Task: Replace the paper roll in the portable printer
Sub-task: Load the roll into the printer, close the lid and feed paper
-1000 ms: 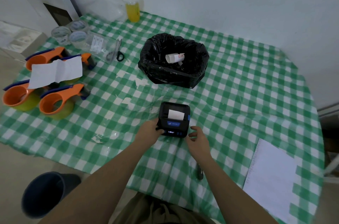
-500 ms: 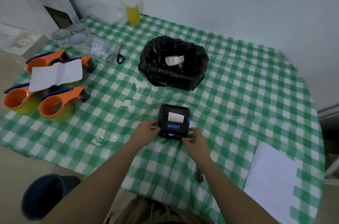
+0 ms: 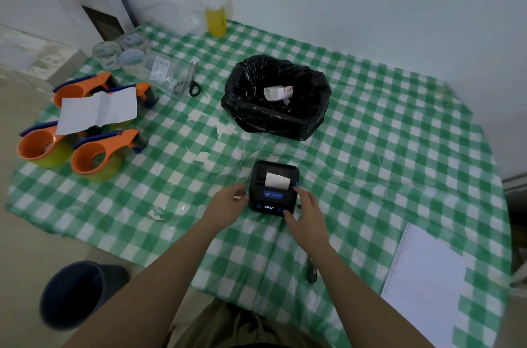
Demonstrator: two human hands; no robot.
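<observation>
A: Where is the printer [image 3: 273,189]?
B: Between both hands, on the checked tablecloth [image 3: 370,148]. The left hand [image 3: 228,202] grips its left side; the right hand [image 3: 306,212] clasps its right edge.
A: Its look?
B: Black, squarish, lid closed, blue label, white paper [image 3: 277,180] poking out on top.

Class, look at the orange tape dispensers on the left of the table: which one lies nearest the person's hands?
The front-right orange dispenser, closest to the left hand. The other dispensers sit farther left or farther back, two of them partly under a sheet of white paper.
</observation>
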